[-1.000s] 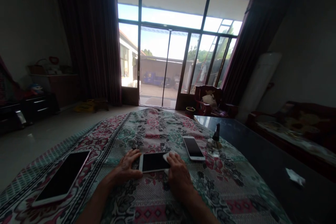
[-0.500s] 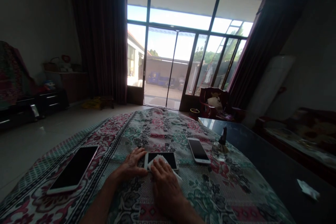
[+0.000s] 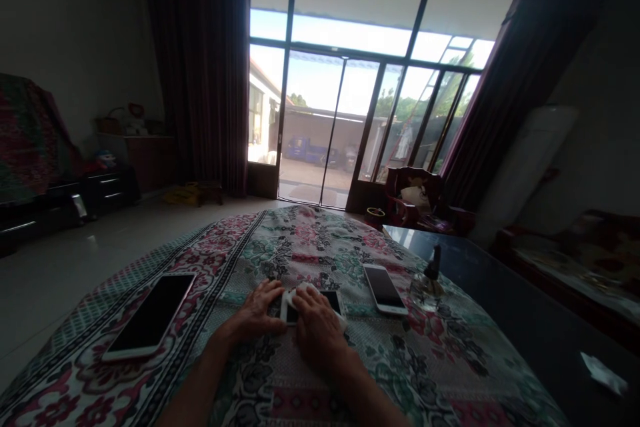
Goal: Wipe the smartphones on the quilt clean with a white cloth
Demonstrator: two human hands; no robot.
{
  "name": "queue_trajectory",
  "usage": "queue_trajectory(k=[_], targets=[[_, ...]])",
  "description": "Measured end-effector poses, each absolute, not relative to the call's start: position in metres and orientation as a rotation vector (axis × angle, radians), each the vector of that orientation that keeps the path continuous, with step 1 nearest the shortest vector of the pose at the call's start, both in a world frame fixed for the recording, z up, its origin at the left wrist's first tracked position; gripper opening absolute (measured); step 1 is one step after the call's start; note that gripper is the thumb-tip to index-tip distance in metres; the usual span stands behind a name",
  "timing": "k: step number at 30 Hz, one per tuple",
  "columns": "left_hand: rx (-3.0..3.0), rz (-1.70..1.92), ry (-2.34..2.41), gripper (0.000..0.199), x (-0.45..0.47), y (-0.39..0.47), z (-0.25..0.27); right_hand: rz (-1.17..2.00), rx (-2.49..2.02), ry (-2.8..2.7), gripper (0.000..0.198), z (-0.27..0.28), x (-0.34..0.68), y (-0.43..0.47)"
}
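- Left hand [image 3: 257, 312]: grip rests released at nine o'clock of the smartphone [image 3: 332, 300] (brace lightly).
- Right hand [image 3: 317, 321]: grip grasps tissue [image 3: 301, 289]; sweep flat toward three o'clock.

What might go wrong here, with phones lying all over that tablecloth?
The middle smartphone could slide on the patterned tablecloth as the right hand presses a white tissue on it; the left hand is only at its left end.

The clear bottle near the right-hand smartphone might tip if bumped, possibly wetting it if there's liquid inside.
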State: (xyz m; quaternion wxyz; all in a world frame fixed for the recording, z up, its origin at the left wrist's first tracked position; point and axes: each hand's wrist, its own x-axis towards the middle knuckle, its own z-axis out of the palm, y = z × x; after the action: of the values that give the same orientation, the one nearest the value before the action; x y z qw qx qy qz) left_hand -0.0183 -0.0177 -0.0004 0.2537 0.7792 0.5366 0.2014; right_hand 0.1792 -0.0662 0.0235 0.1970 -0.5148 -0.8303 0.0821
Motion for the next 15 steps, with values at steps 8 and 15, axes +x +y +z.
queue_trajectory(k=[8, 15], targets=[[2.093, 0.588, 1.455, 0.080, -0.018, -0.022, 0.004, 0.171, -1.658, -2.150, 0.050, 0.028, 0.213, -0.062], [2.065, 0.631, 1.459, 0.079, -0.017, -0.022, 0.003, 0.140, -1.702, -2.111, 0.052, 0.019, 0.231, -0.070]])
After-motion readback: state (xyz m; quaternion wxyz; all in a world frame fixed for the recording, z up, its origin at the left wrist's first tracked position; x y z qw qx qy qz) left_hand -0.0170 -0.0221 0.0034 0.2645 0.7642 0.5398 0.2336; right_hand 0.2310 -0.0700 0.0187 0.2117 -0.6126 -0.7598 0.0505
